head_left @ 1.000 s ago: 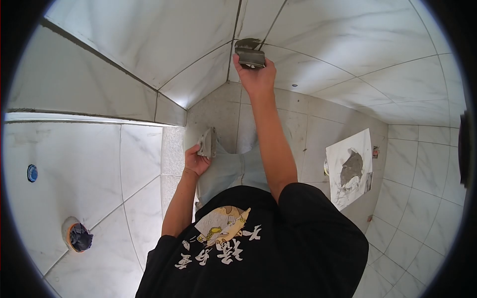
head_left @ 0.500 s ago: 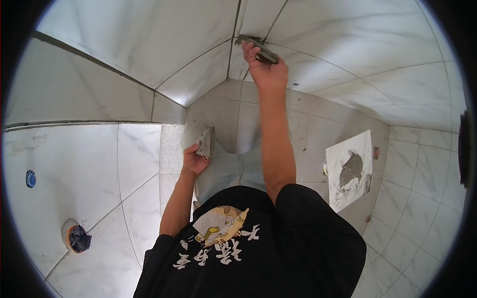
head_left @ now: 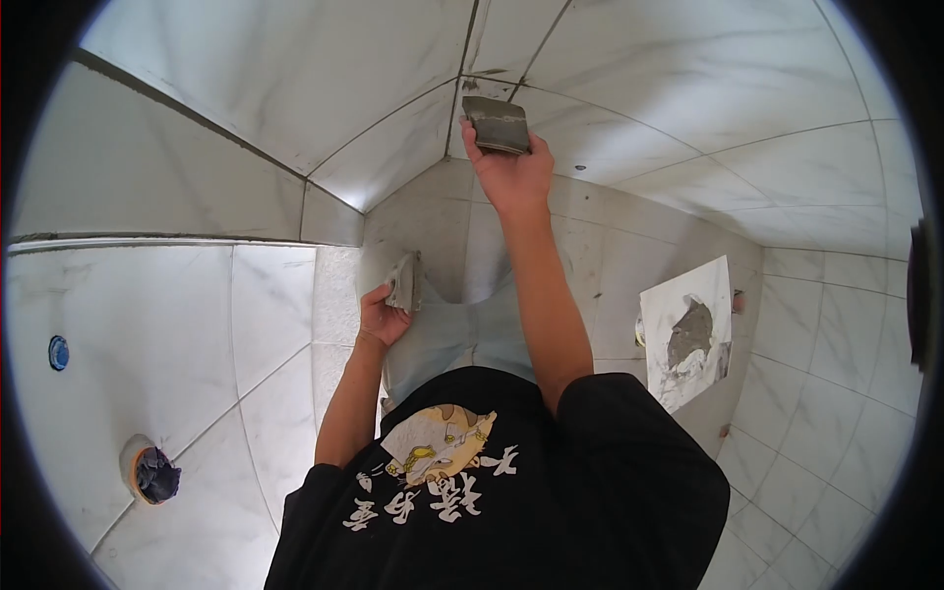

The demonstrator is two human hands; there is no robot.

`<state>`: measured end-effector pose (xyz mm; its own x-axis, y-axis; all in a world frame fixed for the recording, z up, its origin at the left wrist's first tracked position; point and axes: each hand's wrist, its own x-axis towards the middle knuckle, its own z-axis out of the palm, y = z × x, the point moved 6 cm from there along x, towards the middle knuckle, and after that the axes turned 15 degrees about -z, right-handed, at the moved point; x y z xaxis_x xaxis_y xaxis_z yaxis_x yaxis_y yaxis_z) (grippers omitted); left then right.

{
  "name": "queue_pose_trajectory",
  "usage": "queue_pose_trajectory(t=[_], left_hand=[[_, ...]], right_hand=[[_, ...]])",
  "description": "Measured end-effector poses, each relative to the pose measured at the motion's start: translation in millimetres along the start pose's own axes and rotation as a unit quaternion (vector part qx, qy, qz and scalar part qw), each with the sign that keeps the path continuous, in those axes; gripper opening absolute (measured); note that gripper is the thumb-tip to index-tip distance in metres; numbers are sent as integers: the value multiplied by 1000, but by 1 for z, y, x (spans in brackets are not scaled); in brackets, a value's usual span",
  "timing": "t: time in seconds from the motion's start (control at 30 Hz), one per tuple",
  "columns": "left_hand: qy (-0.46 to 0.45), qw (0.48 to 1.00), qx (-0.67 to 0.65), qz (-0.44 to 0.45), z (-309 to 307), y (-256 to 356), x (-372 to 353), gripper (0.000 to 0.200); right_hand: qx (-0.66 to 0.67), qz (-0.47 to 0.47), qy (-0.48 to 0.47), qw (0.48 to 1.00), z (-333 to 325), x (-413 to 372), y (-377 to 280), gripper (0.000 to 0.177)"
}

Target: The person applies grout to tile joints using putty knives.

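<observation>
My right hand (head_left: 515, 175), raised near the wall corner, grips a flat grey rectangular tool (head_left: 498, 126) by its sides, its broad face showing. Grey paste marks the upper part of that face. Behind it, dark joints cross the marbled wall tiles (head_left: 610, 59), with a grey smear just above the tool. Lower down, over my left leg, my left hand (head_left: 383, 315) is closed on a whitish-grey, paste-covered tool (head_left: 404, 282), whose exact shape is hard to make out.
To the right stands a white square board (head_left: 661, 366) with grey paste on it. A pipe opening stuffed with dark material (head_left: 157, 475) is at the lower left, with a blue round plug (head_left: 59, 353) above it. Tiled walls meet ahead of me.
My right hand has moved slightly down and left and has turned, so the tool's broad face now shows. The left hand has barely moved.
</observation>
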<state>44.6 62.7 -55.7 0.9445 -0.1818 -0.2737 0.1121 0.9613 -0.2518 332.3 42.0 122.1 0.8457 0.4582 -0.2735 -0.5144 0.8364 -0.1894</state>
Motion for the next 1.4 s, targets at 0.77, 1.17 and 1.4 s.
queue_pose_trajectory(t=[0.77, 1.17, 1.4], left_hand=[[40, 999, 0, 12, 1, 0, 3, 42], [-8, 1000, 9, 2, -4, 2, 3, 41], [61, 998, 10, 23, 1, 0, -1, 35]], right_hand=[[93, 7, -95, 991, 28, -4, -25, 49], [-353, -293, -24, 888, 36, -22, -21, 60], [-446, -430, 32, 784, 46, 34, 27, 72]])
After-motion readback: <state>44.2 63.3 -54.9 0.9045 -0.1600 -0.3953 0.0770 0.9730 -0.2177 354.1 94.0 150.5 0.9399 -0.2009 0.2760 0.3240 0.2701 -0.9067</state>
